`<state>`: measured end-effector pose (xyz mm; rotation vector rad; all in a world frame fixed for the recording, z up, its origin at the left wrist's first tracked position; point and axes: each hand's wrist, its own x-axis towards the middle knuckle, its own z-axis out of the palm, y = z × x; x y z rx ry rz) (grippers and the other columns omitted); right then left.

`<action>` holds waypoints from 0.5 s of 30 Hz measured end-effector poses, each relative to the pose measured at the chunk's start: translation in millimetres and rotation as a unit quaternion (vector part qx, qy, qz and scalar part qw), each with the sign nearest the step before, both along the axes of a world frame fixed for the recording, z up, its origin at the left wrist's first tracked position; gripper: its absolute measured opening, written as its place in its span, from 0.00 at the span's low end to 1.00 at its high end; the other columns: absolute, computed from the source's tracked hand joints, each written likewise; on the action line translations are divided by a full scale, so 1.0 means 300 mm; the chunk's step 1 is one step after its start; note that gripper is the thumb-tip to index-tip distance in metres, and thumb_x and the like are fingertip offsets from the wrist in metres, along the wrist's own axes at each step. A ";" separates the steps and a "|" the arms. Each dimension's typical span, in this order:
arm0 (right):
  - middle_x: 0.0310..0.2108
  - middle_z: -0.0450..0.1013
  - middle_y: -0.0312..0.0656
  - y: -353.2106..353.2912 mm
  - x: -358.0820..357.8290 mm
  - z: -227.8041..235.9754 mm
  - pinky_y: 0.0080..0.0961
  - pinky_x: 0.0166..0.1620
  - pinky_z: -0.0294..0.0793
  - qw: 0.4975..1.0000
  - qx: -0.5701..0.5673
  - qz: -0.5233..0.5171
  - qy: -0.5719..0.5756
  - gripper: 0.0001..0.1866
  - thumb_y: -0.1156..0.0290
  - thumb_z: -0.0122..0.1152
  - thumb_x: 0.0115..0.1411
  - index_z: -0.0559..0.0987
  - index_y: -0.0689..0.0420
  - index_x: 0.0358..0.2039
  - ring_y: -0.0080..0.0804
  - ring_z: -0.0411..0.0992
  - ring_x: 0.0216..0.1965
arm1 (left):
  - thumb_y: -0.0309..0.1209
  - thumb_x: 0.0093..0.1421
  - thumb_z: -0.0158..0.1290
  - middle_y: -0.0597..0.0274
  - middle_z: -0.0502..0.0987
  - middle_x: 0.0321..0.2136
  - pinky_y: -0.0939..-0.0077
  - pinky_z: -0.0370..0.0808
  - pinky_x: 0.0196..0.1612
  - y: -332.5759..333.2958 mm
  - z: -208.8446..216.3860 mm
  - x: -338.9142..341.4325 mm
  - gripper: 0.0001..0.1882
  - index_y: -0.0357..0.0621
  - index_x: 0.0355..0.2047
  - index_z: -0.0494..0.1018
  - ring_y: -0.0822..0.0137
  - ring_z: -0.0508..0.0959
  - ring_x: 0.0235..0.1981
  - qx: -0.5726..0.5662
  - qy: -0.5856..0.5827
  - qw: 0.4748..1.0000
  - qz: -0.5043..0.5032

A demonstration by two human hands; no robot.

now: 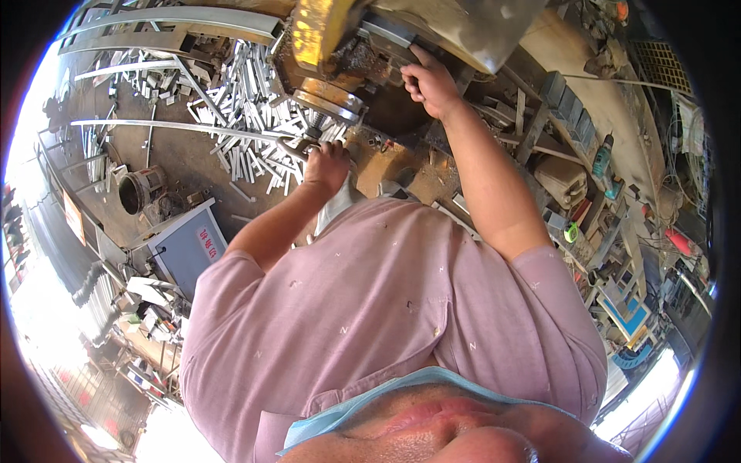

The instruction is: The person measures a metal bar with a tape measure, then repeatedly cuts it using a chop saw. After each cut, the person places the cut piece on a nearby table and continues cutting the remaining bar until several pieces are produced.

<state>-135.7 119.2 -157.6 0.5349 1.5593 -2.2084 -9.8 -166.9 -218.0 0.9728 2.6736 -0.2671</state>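
Note:
In front of me stands a rusty cutting machine with a yellow guard (pixel 311 35). My left hand (pixel 328 163) is closed around a dark metal handle (pixel 293 148), by a threaded screw (pixel 316 123) below the machine's round metal part (pixel 328 100). My right hand (pixel 434 83) is at the machine's right side. Its index finger points forward against the end of a grey metal bar (pixel 388 29), while the other fingers are curled with nothing visible in them. The bar's far part is hidden by the guard.
Many short silvery metal offcuts (pixel 251 96) lie heaped on the floor left of the machine. Long metal strips (pixel 166 124) extend leftward. A bucket (pixel 140 190) and a grey board (pixel 189 243) stand at left. A green power drill (pixel 603 157) lies among clutter at right.

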 end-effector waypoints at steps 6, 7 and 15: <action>0.26 0.67 0.35 0.009 0.003 -0.018 0.20 0.23 0.56 0.999 -0.005 0.032 0.011 0.46 0.76 0.57 0.65 0.46 0.53 0.80 0.21 0.61 0.23 | 0.58 0.61 0.59 0.67 0.80 0.54 0.57 0.66 0.64 -0.075 0.173 -0.129 0.23 0.60 0.48 0.84 0.61 0.75 0.58 -0.046 -0.087 0.995 -0.025; 0.26 0.67 0.35 0.010 0.004 -0.021 0.20 0.23 0.56 0.999 -0.003 0.038 0.014 0.47 0.76 0.57 0.65 0.45 0.53 0.80 0.21 0.61 0.23 | 0.62 0.62 0.58 0.68 0.81 0.53 0.57 0.67 0.64 -0.100 0.204 -0.160 0.26 0.60 0.47 0.85 0.61 0.76 0.57 -0.039 -0.086 0.995 -0.012; 0.20 0.67 0.35 0.011 0.002 -0.027 0.23 0.22 0.54 0.999 -0.028 0.039 0.020 0.49 0.78 0.58 0.61 0.47 0.53 0.80 0.21 0.58 0.18 | 0.62 0.62 0.56 0.65 0.85 0.44 0.54 0.76 0.56 -0.023 0.201 -0.124 0.24 0.59 0.38 0.86 0.58 0.81 0.54 -0.106 -0.097 0.987 0.068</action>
